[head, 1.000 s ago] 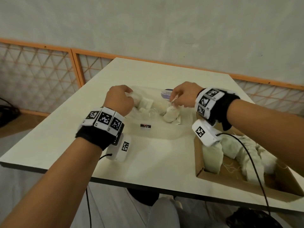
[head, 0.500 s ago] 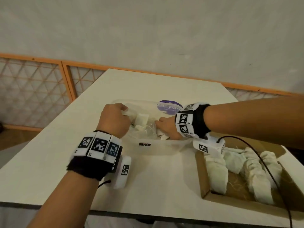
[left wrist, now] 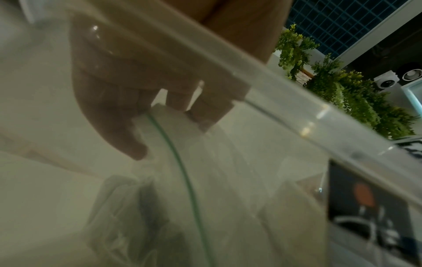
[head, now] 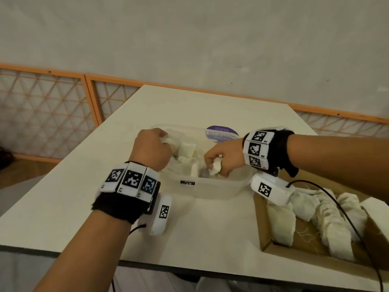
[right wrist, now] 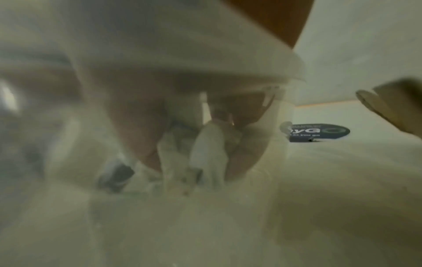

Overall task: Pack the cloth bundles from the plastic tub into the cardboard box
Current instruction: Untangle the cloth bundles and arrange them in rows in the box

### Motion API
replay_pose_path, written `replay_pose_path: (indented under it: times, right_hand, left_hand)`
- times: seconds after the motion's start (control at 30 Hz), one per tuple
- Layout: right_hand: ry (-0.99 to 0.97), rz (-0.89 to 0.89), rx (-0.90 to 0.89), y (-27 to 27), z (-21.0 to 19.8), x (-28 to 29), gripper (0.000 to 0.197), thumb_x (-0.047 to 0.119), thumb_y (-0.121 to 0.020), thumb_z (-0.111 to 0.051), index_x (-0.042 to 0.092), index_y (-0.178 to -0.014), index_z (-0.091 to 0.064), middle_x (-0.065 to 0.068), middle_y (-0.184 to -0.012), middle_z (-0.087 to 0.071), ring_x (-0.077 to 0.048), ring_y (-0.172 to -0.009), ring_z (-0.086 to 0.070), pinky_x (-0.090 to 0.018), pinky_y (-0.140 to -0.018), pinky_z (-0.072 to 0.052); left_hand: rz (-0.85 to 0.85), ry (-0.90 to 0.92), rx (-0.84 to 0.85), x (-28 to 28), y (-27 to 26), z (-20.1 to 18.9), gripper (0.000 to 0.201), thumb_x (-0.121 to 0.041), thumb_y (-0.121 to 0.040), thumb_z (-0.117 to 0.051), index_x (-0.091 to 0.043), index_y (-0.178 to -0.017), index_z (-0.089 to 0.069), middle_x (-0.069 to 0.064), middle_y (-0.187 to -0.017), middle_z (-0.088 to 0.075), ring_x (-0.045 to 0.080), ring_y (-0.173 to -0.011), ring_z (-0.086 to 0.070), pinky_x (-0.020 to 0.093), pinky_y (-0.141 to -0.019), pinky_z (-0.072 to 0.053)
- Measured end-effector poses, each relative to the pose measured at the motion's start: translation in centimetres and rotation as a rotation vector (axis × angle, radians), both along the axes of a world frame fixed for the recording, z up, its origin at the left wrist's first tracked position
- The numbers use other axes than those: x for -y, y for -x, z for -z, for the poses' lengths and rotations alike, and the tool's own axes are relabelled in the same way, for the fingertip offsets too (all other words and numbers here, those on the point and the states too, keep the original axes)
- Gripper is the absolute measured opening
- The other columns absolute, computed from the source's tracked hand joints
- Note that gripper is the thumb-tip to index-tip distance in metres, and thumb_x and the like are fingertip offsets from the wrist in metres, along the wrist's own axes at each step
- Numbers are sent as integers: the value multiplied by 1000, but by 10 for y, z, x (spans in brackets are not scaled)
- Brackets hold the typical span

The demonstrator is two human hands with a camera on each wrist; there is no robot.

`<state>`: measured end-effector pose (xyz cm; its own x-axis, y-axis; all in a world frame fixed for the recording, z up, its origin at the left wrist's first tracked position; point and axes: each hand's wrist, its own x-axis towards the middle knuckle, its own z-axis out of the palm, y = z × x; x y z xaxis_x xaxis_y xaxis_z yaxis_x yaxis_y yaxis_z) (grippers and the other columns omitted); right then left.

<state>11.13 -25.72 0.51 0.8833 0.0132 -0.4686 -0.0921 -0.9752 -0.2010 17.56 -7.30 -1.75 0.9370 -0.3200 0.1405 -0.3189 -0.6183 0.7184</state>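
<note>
My right grip (head: 224, 160) clamped a cloth bundle (head: 216, 167) inside the plastic tub (head: 212, 187); my left grip (head: 152, 149) clutched another bundle (head: 171, 141) at its rim, cardboard box (head: 263, 224) just beside.

An oval dark sticker (right wrist: 318, 132) on the plastic tub (head: 216, 187) reads "yGO".

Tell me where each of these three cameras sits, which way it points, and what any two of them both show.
Head: worn on the head, looking forward and down at the table, plastic tub and cardboard box; both forearms and hands show.
Left wrist: below the left hand, looking through the tub's clear wall at fingers curled on cloth.
Right wrist: below the right hand, looking through the tub wall at fingers pinching a cloth bundle.
Shared: head and right wrist both show that bundle and the tub's round blue label.
</note>
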Motion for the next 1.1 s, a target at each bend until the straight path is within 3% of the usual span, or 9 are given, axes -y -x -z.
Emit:
replay_pose_path:
  times: [0.13, 0.27, 0.53, 0.63, 0.7, 0.77, 0.83, 0.93, 1.1]
  right_hand:
    - [-368, 224, 85, 5, -20, 10, 32, -9, -72, -64, 21, -70, -54, 1, -70, -56, -11, -62, -51, -19, -51, -45]
    - [-640, 366, 163, 13, -38, 27, 34, -18, -74, -57, 15, -70, -54, -4, -71, -55, -15, -67, -53, -24, -57, -46]
    - [-764, 449, 106, 16, -42, 16, 32, -17, -80, -52, 15, -75, -47, 3, -65, -58, -14, -65, -51, -20, -55, -46]
    - [-598, 451, 50, 10, -28, -3, 33, -7, -81, -60, 14, -101, -45, 1, -79, -61, -16, -69, -51, -23, -56, -50]
    - [-388, 423, 11, 8, -12, -13, 58, 6, -79, -68, 22, -126, -37, -7, -103, -57, -20, -78, -57, -23, -57, -53]
    - [-77, 214, 8, 9, 4, -19, 63, 20, -86, -63, 21, -138, -29, -11, -123, -54, -23, -93, -57, -17, -49, -43]
    - [139, 41, 84, 8, 14, -24, 50, 28, -94, -50, 11, -138, -34, -12, -131, -51, -25, -110, -53, -13, -65, -28]
    - [181, 69, 97, 4, 19, -27, 44, 22, -100, -39, 3, -139, -33, -13, -139, -44, -23, -127, -42, -17, -81, -24]
    - [125, 90, 10, 5, 16, -25, 29, 18, -93, -48, 9, -120, -54, -13, -123, -56, -27, -111, -53, -26, -81, -36]
  left_hand:
    - [9, -18, -36, 2, -1, 1, 42, -11, -87, -50, -13, -129, -54, 16, -130, -51, 33, -112, -54, 31, -89, -44]
    - [10, -49, -45, 7, 2, 0, 45, -18, -87, -50, -17, -132, -52, 18, -132, -44, 39, -112, -52, 48, -96, -45]
    - [-8, -26, -49, 7, 5, -2, 46, -15, -86, -51, -16, -132, -52, 18, -132, -46, 36, -115, -52, 44, -98, -44]
    - [-5, -31, -46, 8, 4, -2, 47, -15, -86, -51, -15, -133, -52, 18, -132, -46, 37, -113, -53, 45, -96, -45]
    - [5, -29, -46, 7, 4, -1, 47, -14, -85, -51, -14, -132, -52, 19, -129, -48, 38, -108, -55, 45, -93, -47]
    - [18, -22, -48, 7, 3, 0, 47, -14, -85, -51, -14, -132, -52, 19, -127, -50, 39, -106, -56, 46, -92, -48]
    - [15, -3, -51, 6, 3, 1, 47, -13, -85, -51, -13, -132, -53, 19, -129, -49, 39, -107, -56, 46, -94, -47]
    - [0, 15, -71, 7, 2, 2, 48, -13, -87, -49, -13, -135, -50, 18, -134, -41, 38, -113, -52, 46, -98, -44]
    - [8, 17, -82, 8, 0, 3, 49, -12, -89, -46, -12, -138, -46, 18, -137, -37, 36, -122, -45, 44, -102, -40]
